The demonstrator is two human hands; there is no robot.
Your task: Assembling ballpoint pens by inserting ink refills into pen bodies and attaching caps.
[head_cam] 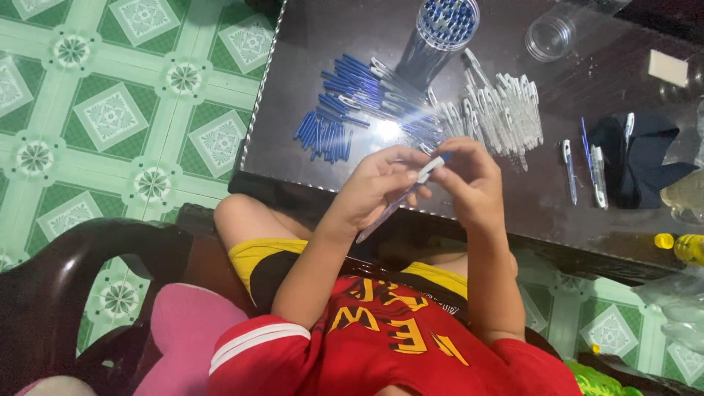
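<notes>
Fingers [402,163] of the left hand [374,187] were curled and pinched around a pen [400,199], whose clear barrel ran slantwise down toward the wrist. Fingers of the right hand [469,183] were pressed together on the pen's upper end, where a white cap with a blue tip [434,166] showed between the two hands. Both hands touched the pen and hung just over the near edge of the tabletop [308,44], above the person's lap.

On the dark tabletop behind the hands lay a heap of blue caps [330,128], toward the left edge. To its right, a spread of blue-tipped pens [381,92] ran toward the middle, and a pile of clear barrels [502,110] lay right of those. A clear cup [440,29] full of pens stood near the far edge, with an empty clear cup [551,35] lying to its right. Three loose pens [587,165] lay well apart from the piles, toward the right edge, beside a dark cloth [642,158]. A white block [668,67] sat near the far right corner. A yellow bottle cap [664,240] showed at the near right corner
</notes>
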